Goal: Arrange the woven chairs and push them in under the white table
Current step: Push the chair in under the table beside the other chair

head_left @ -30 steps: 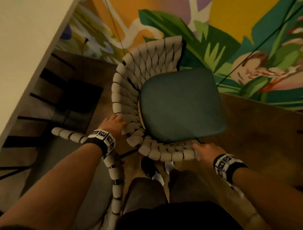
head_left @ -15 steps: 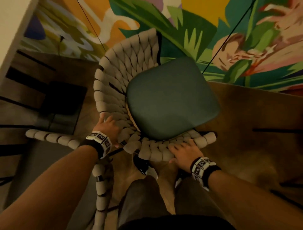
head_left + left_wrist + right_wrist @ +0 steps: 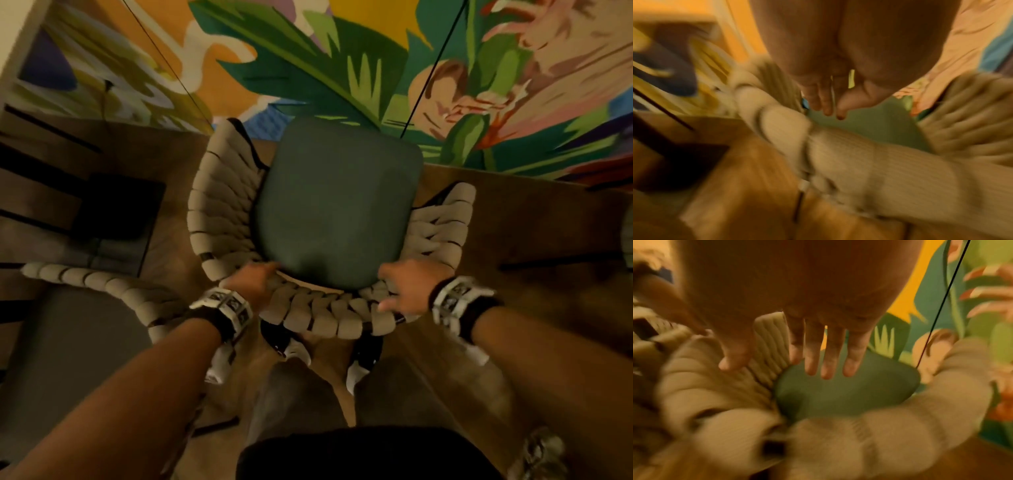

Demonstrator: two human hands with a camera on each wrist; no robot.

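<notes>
Resting on the curved back of a woven chair (image 3: 236,205) at frame centre, the left hand (image 3: 251,281) and right hand (image 3: 409,287) lie with fingers loosely extended, gripping nothing; green cushion (image 3: 337,209) beyond.

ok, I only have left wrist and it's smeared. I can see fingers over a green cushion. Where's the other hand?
Observer: The right hand lies on the back rim of the same woven chair, to the right of the left hand.
Operator: Gripping it?
Observer: It doesn't look like it. The right wrist view shows its fingers straight over the green cushion, with the thumb on the weave.
Operator: Anything else close by?
Observer: A second woven chair stands to the person's left, its rim close to the left forearm.
</notes>
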